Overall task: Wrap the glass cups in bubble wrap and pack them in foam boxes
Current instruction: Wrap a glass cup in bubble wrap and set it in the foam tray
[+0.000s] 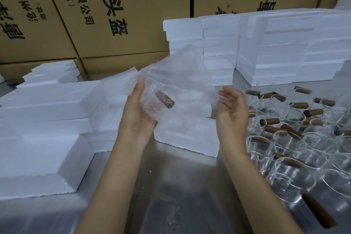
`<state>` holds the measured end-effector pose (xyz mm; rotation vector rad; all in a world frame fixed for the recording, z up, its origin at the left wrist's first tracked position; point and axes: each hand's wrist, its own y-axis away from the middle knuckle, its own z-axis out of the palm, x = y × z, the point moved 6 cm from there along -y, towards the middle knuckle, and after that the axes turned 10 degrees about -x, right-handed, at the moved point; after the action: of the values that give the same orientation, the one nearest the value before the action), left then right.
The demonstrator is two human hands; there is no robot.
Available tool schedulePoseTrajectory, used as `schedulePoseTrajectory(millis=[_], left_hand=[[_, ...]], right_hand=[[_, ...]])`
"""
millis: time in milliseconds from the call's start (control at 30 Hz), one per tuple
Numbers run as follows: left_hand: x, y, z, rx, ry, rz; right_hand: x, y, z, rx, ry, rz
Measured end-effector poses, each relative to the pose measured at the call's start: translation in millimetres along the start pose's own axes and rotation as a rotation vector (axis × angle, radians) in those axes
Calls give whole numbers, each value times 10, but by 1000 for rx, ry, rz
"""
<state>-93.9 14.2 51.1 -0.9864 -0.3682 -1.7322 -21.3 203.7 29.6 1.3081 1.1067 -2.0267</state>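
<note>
We are cradling the bubble-wrapped glass cup (161,99) in our left hand (136,112), fingers curling round it (brown handle showing through). Our right hand (230,109) is hovering just beside it, fingers relaxed, holding nothing.

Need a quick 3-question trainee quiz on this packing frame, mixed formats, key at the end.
1. True or false: the left hand holds a cup wrapped in bubble wrap.
2. The unwrapped glass cups lie on which side of the table? A) the person's left B) the person's right C) inside a foam box
3. Fill in: the right hand is ____ and holds nothing.

Key: 1 true; 2 B; 3 open
</note>
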Motion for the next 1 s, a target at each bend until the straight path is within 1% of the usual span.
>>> schedulePoseTrajectory(millis=[33, 67, 100, 133, 167, 200, 233, 333, 367, 433, 500, 567, 633, 767, 867, 933, 1000], left_hand=[[9, -2, -10, -12, 42, 10], [9, -3, -15, -17, 77, 18], [7, -2, -15, -16, 90, 21], [-4, 0, -3, -20, 84, 20], [-29, -4, 14, -32, 58, 11], [-60, -9, 29, -50, 32, 0], [-88, -10, 43, -69, 9, -8], [-165, -24, 48, -114, -108, -64], [-180, -19, 36, -118, -167, -94], [-190, -16, -19, -105, -286, -151], [-180, -2, -89, -116, -408, -209], [-141, 18, -124, -198, -544, -263], [-98, 50, -164, -289, -678, -324], [-74, 143, -223, -405, -902, -404], [-100, 199, -177, -439, -935, -431], [-108, 221, -150, -446, -920, -441], [-102, 227, -124, -410, -913, -417]], right_hand=[[67, 11, 79, -84, 4, 80], [146, 31, 189, -220, -55, 177], [208, 73, 328, -385, -127, 274], [234, 142, 454, -558, -152, 331], [235, 225, 553, -712, -149, 341], [234, 277, 607, -785, -135, 322], [220, 284, 610, -759, -131, 296], [131, 124, 390, -414, -96, 191], [112, 77, 314, -336, -76, 175], [90, 31, 230, -271, -27, 179], [90, 27, 219, -306, -19, 207], [82, 43, 230, -327, 25, 218], [104, 34, 206, -331, 149, 201], [178, 93, 284, -475, 160, 244], [179, 90, 308, -533, 266, 221], [170, 70, 296, -558, 259, 200], [155, 64, 291, -587, 260, 191]])
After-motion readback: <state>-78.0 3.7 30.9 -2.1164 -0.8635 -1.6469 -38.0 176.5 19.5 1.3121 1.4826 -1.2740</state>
